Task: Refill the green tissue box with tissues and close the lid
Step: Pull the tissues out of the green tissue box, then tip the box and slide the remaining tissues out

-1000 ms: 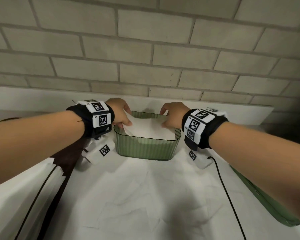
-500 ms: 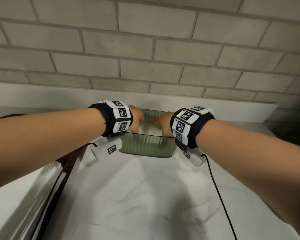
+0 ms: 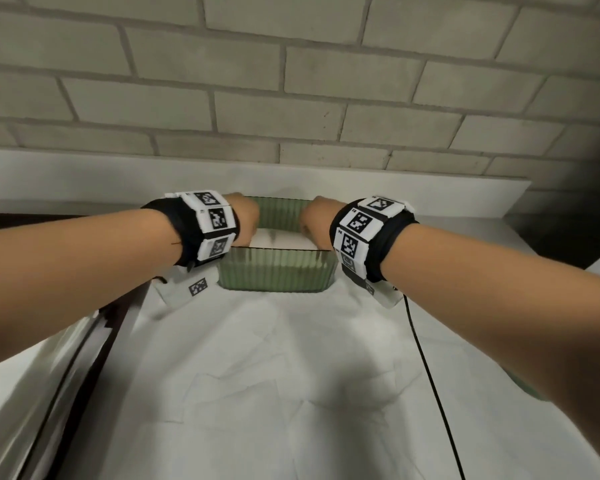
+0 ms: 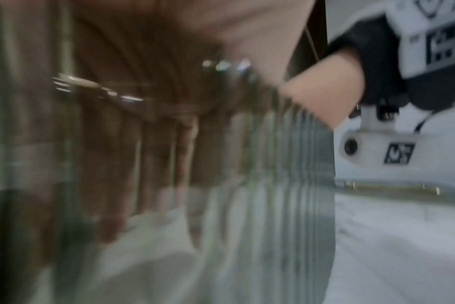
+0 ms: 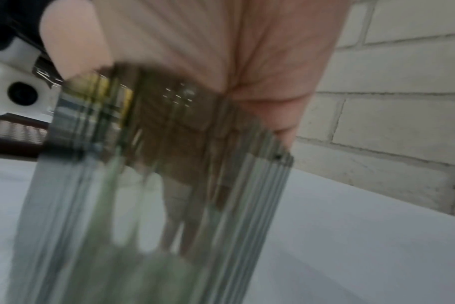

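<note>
Our fingers are down inside the green tissue box, hidden from the head camera behind our knuckles and wrists. Through the ribbed, see-through wall the right wrist view shows fingers of our right hand reaching straight down against the white tissues; the left wrist view is too blurred to show how the fingers of our left hand lie, so we cannot tell whether they are curled or straight. Neither view shows plainly whether either hand pinches the tissues or only presses on them.

Our left hand dips in at the box's left end, our right hand at its right end, with the tissues lying between them, their top below the rim.

The box stands upright with its mouth facing up and no lid on it. Its long axis runs left to right, parallel to the brick wall behind. It sits at the far side of the tabletop, near the white ledge under the wall.

A green curved edge peeks out under our right forearm at the near right; we cannot tell what it is. A black cable trails from our right wrist across the tabletop towards us.
</note>
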The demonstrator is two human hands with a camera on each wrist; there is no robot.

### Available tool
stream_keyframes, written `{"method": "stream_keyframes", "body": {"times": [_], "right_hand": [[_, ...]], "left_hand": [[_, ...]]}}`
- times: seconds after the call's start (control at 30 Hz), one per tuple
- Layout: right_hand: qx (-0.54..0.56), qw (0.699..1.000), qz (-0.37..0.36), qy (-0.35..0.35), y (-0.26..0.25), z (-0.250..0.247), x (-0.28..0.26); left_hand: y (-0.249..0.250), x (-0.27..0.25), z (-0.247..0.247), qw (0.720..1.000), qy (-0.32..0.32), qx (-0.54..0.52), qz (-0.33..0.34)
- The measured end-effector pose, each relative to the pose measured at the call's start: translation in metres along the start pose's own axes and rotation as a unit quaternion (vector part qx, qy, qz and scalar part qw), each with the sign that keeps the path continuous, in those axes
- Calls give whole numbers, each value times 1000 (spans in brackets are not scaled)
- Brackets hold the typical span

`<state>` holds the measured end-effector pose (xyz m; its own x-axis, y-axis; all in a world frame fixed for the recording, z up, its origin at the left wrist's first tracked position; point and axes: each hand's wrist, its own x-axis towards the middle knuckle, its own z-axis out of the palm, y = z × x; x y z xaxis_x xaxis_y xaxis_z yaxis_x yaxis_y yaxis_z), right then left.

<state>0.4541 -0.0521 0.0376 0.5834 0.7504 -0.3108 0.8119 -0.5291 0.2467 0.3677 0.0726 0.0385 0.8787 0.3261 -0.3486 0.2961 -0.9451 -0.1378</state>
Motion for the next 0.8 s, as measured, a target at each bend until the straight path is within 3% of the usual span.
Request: {"method": "stream_keyframes", "body": {"times": [0.13, 0.17, 0.23, 0.33, 0.43, 0.5, 0.57, 0.7, 0.8], "right_hand": [[8, 991, -4, 134, 21, 12, -25], [49, 983, 12, 175, 27, 15, -33], [153, 968, 65, 188, 35, 20, -48], [298, 941, 140, 78, 38, 27, -60], [459, 874, 160, -10, 32, 37, -67], [550, 818, 161, -44, 25, 44, -69], [611, 774, 154, -70, 19, 46, -74], [603, 787, 122, -53, 18, 37, -84], [579, 806, 125, 0, 27, 23, -104]], "left_hand": [[-7, -14, 4, 992, 108, -67, 13], [-10, -18, 6, 989, 124, -86, 8], [-16, -22, 14, 981, 168, -95, -9], [-20, -26, 27, 962, 220, -130, -95], [-28, -29, 35, 940, 148, -261, -163], [-26, -31, 42, 887, 77, -424, -167], [-21, -34, 47, 845, 81, -501, -171], [-16, -52, 44, 820, 126, -530, -175], [-11, -70, 33, 803, 174, -546, -164]]}}
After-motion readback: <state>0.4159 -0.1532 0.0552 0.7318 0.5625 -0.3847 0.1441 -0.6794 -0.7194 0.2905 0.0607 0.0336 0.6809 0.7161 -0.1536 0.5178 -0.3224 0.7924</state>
